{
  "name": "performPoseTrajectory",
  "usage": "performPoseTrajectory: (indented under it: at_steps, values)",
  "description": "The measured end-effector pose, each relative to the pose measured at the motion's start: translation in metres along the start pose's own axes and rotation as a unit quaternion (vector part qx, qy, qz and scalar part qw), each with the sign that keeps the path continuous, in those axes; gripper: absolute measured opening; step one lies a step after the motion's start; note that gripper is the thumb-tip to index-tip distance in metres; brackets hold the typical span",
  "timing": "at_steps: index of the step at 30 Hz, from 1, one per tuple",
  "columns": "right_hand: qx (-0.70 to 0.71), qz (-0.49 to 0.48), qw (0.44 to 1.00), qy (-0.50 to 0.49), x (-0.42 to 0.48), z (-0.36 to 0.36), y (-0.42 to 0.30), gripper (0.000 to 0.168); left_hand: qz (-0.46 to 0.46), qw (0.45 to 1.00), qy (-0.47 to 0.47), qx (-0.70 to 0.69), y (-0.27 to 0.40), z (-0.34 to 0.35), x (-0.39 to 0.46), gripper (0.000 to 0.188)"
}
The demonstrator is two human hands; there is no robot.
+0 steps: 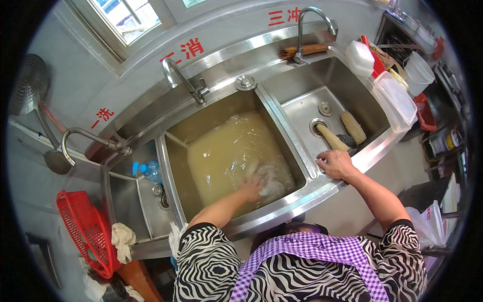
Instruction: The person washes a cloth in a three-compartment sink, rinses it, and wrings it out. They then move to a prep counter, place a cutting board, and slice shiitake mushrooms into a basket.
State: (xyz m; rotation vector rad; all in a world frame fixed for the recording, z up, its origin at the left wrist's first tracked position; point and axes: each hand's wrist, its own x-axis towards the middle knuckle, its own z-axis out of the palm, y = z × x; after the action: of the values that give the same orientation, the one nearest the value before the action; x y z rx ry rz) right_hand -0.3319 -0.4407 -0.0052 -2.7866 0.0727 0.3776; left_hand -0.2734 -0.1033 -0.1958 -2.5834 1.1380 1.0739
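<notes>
Cloudy yellowish water (222, 151) fills much of the middle stainless steel sink basin. My left hand (252, 188) is partly under this water, beside a greyish cloth-like item (272, 188); whether the fingers grip it cannot be told. My right hand (335, 164) rests on the front rim of the sink, fingers spread over the metal between the basins, holding nothing. Just beyond it, in the right basin (305, 109), lie two pale loofah-like pieces (333, 138) (353, 127) and a dark scouring pad (345, 140).
Three faucets (188, 85) (300, 37) (94, 137) stand behind the basins. A blue pump bottle (151, 170) is in the left basin. Red plastic baskets (88, 230) and a rag (123, 239) are at the left edge. Clear plastic containers (394, 99) sit on the right rim.
</notes>
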Motion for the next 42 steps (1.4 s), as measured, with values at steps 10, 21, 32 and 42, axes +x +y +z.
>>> performPoseTrajectory:
  at_steps: [10,21,32,42]
  values:
    - [0.009,-0.002,1.000,0.004,0.000,-0.001,-0.002,0.036,-0.277,0.875,0.259,-0.302,-0.124,0.012,-0.004,0.041]
    - [0.019,0.004,1.000,0.012,-0.001,-0.001,0.003,0.034,-0.233,0.324,0.561,-0.725,-0.206,-0.106,-0.038,0.030]
    - [0.020,-0.022,0.999,0.016,0.001,-0.004,-0.002,0.031,-0.243,0.443,0.630,-0.589,-0.189,-0.183,0.037,0.060]
    - [0.021,-0.030,0.999,0.038,0.003,0.002,0.001,0.029,-0.103,0.524,0.584,-0.612,-0.102,-0.203,0.177,0.066]
